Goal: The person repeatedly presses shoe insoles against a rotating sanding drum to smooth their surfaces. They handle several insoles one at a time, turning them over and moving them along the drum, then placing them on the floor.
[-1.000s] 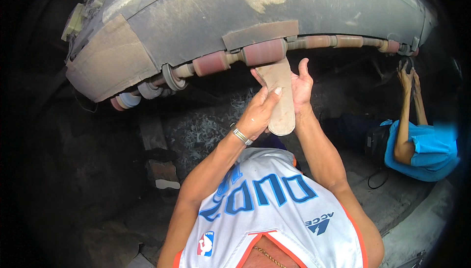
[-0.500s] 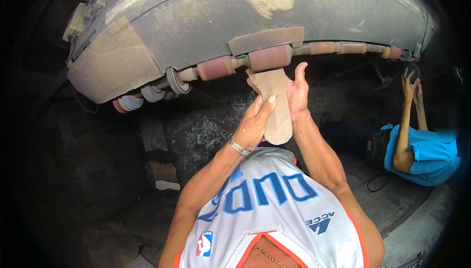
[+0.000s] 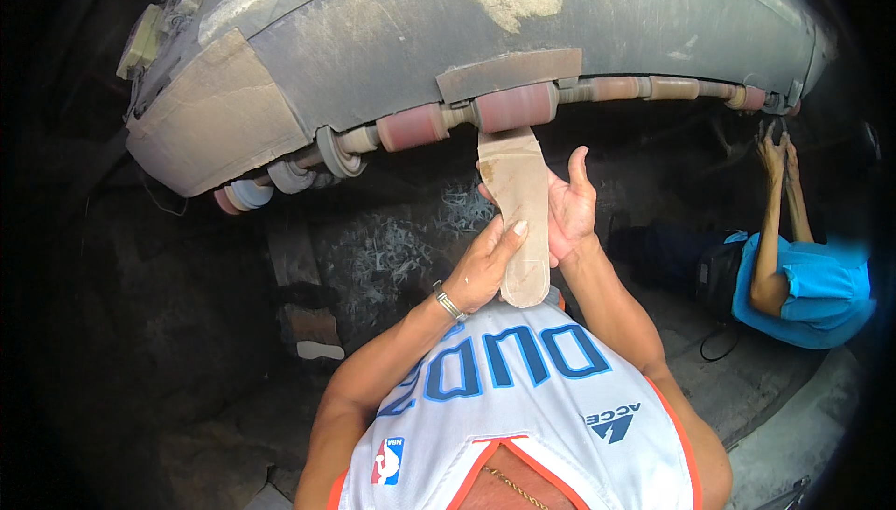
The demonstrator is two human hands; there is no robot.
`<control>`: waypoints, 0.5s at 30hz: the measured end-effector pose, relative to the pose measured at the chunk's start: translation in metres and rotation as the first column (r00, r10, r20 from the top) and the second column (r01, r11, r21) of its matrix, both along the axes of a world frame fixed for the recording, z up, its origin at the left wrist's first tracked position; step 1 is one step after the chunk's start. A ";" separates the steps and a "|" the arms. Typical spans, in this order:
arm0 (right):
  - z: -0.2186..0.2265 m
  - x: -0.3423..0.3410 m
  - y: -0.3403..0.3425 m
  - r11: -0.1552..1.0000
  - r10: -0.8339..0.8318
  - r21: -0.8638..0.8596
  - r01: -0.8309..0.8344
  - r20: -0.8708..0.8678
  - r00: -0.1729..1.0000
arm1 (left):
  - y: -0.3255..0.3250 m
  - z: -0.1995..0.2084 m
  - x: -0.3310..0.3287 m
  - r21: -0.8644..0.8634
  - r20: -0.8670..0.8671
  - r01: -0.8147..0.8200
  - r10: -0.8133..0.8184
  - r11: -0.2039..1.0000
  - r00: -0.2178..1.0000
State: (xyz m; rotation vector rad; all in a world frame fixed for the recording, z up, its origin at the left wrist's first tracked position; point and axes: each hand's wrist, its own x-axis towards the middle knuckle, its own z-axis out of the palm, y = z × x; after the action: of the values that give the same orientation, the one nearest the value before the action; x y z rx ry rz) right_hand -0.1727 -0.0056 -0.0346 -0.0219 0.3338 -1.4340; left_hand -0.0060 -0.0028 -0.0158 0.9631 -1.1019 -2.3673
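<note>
A tan, foot-shaped shoe insole [image 3: 525, 195] is held lengthwise, its wide end right under a spinning reddish sanding drum [image 3: 516, 107]. Whether the two touch I cannot tell. My left hand [image 3: 483, 265] grips the narrow heel part, thumb pressed on top and fingers hidden underneath. Behind the insole, my right hand [image 3: 569, 211] supports it from below with the palm up. Its thumb sticks out away from the insole, while fingertips peek out on the insole's left side.
A long shaft with more drums and wheels, such as a red drum [image 3: 411, 127] and a grey wheel [image 3: 339, 153], runs under a dusty machine hood [image 3: 392, 43]. Cardboard [image 3: 224, 90] covers its left part. At right, a co-worker in a blue shirt [image 3: 807, 286] holds hands near the shaft.
Both my hands have drawn the insole slightly down toward my body, so more of its wide end shows below the drum. The co-worker's hands have shifted a little to the left and up.
</note>
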 end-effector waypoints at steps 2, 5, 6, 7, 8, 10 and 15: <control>-0.001 -0.001 -0.003 0.996 0.001 -0.094 0.002 0.037 0.999 | -0.003 0.000 -0.001 -0.035 -0.007 -0.007 0.007 0.999 1.000; -0.001 -0.005 -0.025 0.992 -0.024 -0.126 0.029 0.041 0.999 | -0.021 -0.002 -0.014 -0.059 -0.039 -0.086 0.084 0.994 0.996; -0.001 -0.007 -0.033 0.982 -0.014 -0.188 0.031 0.091 0.996 | -0.027 -0.003 -0.019 -0.061 -0.045 -0.123 0.121 0.990 0.992; -0.001 -0.009 -0.041 0.990 -0.034 -0.132 0.040 0.041 0.999 | -0.034 -0.003 -0.025 -0.037 -0.095 -0.152 0.148 0.988 0.984; 0.000 -0.010 -0.045 0.993 -0.035 -0.111 0.041 0.050 0.998 | -0.040 -0.004 -0.029 -0.009 -0.136 -0.179 0.177 0.984 0.975; 0.002 -0.011 -0.051 0.997 -0.047 -0.058 0.048 0.017 0.999 | -0.043 -0.002 -0.030 0.035 -0.175 -0.202 0.205 0.979 0.963; 0.008 -0.009 -0.047 0.998 -0.018 -0.063 0.010 -0.117 0.993 | -0.039 0.006 -0.025 0.074 -0.179 -0.216 0.226 0.974 0.957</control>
State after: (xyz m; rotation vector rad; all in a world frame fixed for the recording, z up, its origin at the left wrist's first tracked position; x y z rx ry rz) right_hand -0.1813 -0.0526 -0.0267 -0.1554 0.3864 -1.4600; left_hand -0.0313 -0.0419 -0.0094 0.8156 -0.8191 -2.2594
